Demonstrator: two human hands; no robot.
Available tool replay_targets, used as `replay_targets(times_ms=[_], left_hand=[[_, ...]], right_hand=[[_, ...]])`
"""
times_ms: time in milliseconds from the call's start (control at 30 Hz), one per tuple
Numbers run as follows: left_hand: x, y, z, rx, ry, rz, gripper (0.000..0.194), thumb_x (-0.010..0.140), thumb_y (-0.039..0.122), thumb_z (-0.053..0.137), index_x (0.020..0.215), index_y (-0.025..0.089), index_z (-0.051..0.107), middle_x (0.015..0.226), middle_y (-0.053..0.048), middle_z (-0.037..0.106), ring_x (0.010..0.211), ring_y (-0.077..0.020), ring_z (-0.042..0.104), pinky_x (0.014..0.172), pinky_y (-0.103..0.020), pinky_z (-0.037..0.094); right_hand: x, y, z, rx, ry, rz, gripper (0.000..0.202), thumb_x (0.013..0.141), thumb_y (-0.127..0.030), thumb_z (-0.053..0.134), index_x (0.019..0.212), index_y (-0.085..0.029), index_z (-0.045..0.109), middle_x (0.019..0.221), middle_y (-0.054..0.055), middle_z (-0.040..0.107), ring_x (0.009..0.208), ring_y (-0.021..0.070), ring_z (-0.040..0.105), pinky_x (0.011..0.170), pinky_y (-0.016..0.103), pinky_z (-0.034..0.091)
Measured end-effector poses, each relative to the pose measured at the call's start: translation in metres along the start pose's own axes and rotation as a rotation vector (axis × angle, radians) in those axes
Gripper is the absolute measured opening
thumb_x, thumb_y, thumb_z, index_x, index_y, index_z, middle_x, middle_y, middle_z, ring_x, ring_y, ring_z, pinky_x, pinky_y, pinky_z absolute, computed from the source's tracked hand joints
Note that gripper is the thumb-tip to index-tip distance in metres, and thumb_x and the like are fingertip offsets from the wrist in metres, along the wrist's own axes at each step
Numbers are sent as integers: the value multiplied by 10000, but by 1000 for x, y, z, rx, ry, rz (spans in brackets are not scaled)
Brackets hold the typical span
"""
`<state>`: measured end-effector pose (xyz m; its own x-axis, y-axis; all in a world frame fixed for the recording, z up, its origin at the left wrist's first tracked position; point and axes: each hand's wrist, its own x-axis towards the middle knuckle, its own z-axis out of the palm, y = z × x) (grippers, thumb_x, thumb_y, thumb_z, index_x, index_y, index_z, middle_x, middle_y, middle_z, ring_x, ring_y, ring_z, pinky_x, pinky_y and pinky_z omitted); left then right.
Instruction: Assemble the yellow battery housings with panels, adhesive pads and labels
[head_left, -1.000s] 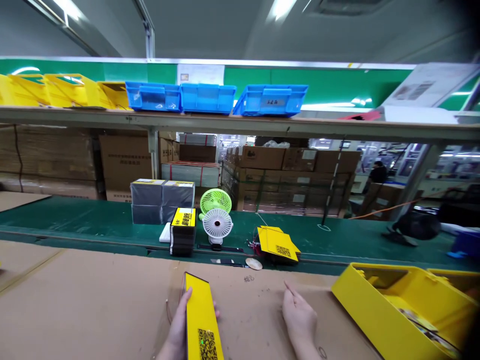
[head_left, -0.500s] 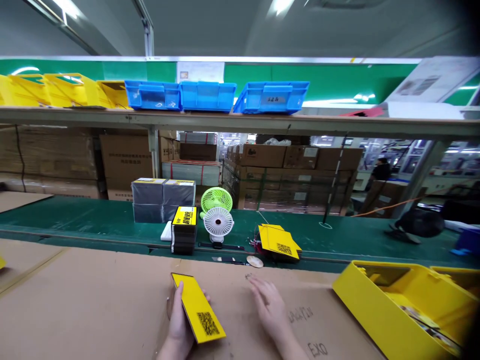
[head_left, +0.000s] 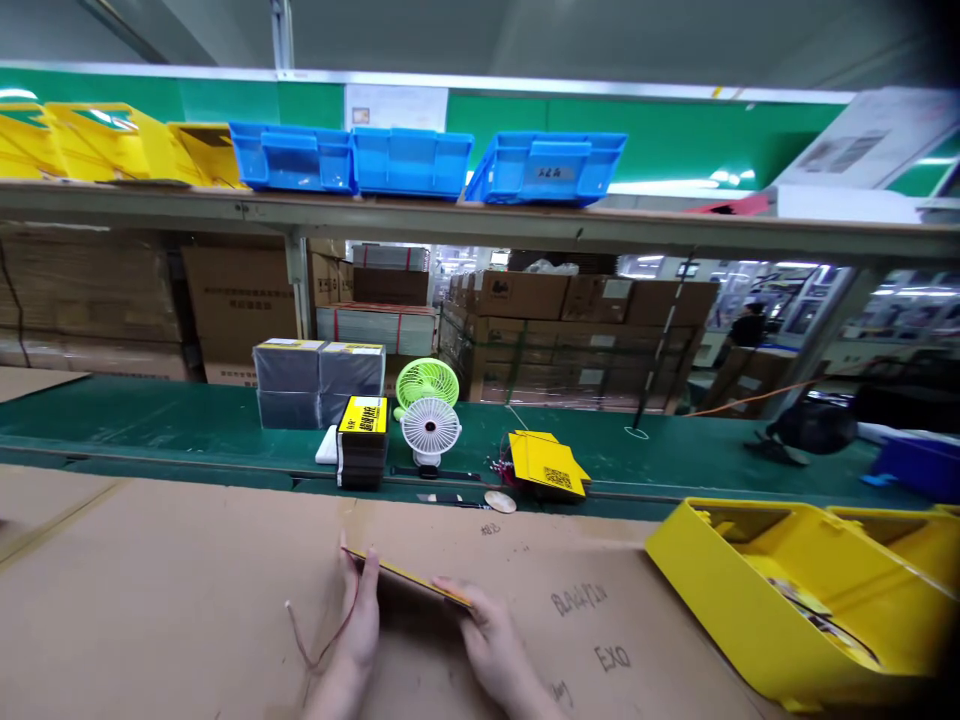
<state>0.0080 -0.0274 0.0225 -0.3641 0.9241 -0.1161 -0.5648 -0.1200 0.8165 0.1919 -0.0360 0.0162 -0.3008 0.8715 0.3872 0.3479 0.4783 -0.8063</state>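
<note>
A thin yellow panel (head_left: 409, 577) is held over the cardboard, tipped nearly edge-on so its QR code does not show. My left hand (head_left: 363, 615) is closed on its left end, thumb up along the edge. At the other end, my right hand (head_left: 487, 630) pinches the panel between thumb and fingers. A thin reddish wire (head_left: 319, 662) hangs beside my left wrist and bends out over the cardboard (head_left: 180, 590). Similar yellow panels (head_left: 547, 462) with QR code and wires lie stacked on the green bench beyond.
On the green bench (head_left: 690, 450) stand a white fan (head_left: 430, 427), a green fan (head_left: 427, 383), a yellow-topped dark stack (head_left: 363, 445) and grey boxes (head_left: 289, 385). A yellow bin (head_left: 720, 590) with parts sits at right. Blue bins (head_left: 412, 163) line the shelf overhead.
My right hand has moved left and taken hold of the panel's right end. The panel has turned from face-up to nearly edge-on, and its wire now shows. The view has tilted down slightly.
</note>
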Motion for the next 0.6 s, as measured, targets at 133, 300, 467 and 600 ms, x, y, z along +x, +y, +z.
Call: replay_targets(times_ms=[133, 300, 467, 600], left_hand=[[3, 8, -6, 300, 35, 155, 494, 739, 547, 571, 1144, 265, 548, 1278, -52, 516, 1270, -250, 381, 1091, -349, 220], [10, 9, -15, 464, 39, 199, 450, 796, 580, 448, 930, 206, 660, 1087, -84, 643, 1140, -268, 504, 1040, -388, 292], [18, 1, -21, 358, -31, 128, 526, 834, 579, 359, 924, 177, 687, 1060, -98, 676, 1108, -258, 545, 1040, -405, 297], [24, -4, -24, 276, -42, 83, 524, 811, 577, 413, 906, 148, 700, 981, -111, 707, 1068, -260, 581, 1039, -408, 307]], right_hand=[[2, 9, -3, 90, 21, 62, 276, 873, -278, 480, 1084, -216, 647, 1120, 91, 643, 1065, 226, 584, 980, 403, 426], [6, 9, -4, 199, 38, 114, 275, 859, -344, 502, 1013, -182, 662, 1082, 108, 650, 1027, 237, 597, 943, 378, 450], [7, 14, -7, 181, 96, 183, 291, 816, -413, 547, 918, -178, 684, 989, 97, 674, 965, 244, 616, 912, 367, 463], [7, 18, -8, 95, 112, 213, 252, 774, -398, 604, 888, -191, 694, 960, 85, 680, 941, 243, 617, 898, 364, 459]])
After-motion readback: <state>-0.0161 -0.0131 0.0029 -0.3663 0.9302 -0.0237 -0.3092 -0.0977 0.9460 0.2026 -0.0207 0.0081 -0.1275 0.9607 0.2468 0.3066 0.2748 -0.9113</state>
